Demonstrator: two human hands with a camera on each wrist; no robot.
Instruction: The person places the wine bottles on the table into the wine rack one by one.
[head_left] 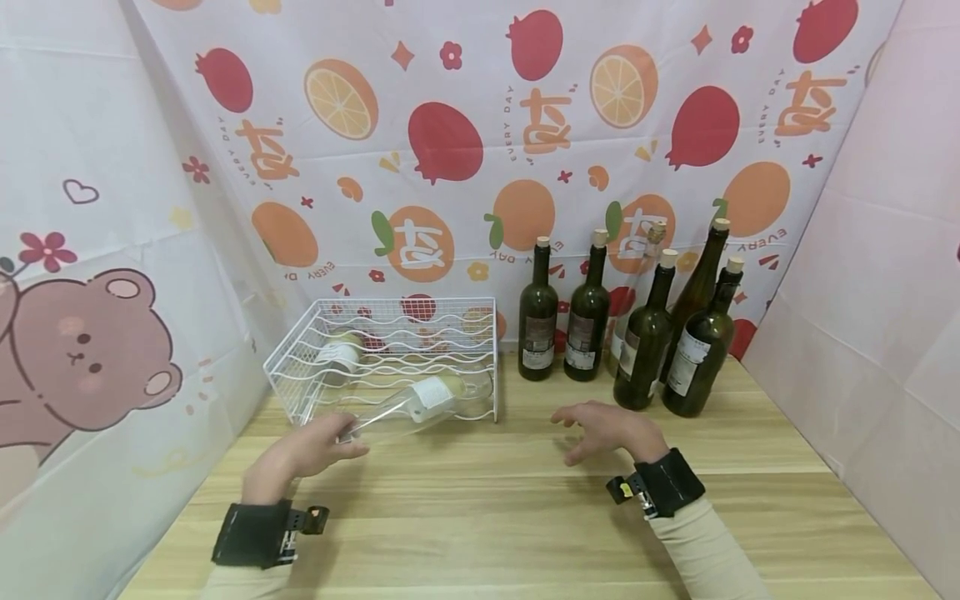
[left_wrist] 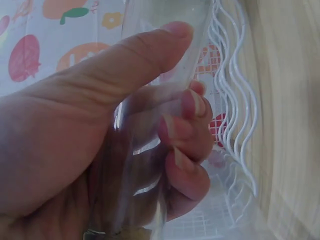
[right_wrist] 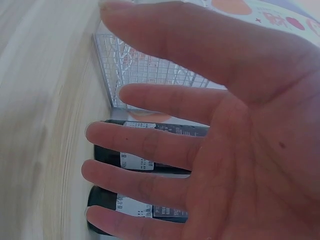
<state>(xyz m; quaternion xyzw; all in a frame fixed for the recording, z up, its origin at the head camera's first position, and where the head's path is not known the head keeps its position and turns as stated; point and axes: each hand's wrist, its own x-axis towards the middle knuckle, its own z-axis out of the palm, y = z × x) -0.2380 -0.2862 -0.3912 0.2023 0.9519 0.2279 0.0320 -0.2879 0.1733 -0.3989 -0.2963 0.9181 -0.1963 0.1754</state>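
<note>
My left hand [head_left: 315, 446] grips a clear glass bottle [head_left: 431, 398] by its neck. Fingers and thumb curl round the glass in the left wrist view, where the bottle neck [left_wrist: 140, 180] shows the fingers through it. The bottle is tilted, its white-labelled body up and to the right, overlapping the front right of the white wire rack [head_left: 495, 333]. A second pale-labelled bottle [head_left: 340, 357] lies on the rack's left side. My right hand [head_left: 607, 429] hangs over the table with fingers spread and holds nothing, in front of the dark bottles.
Several corked dark green wine bottles, among them one [head_left: 538, 317] near the rack, stand at the back right. A clear corked bottle [head_left: 637, 287] stands among them. A fruit-print cloth [head_left: 465, 75] hangs behind the wooden table [head_left: 480, 517], with more cloth at both sides.
</note>
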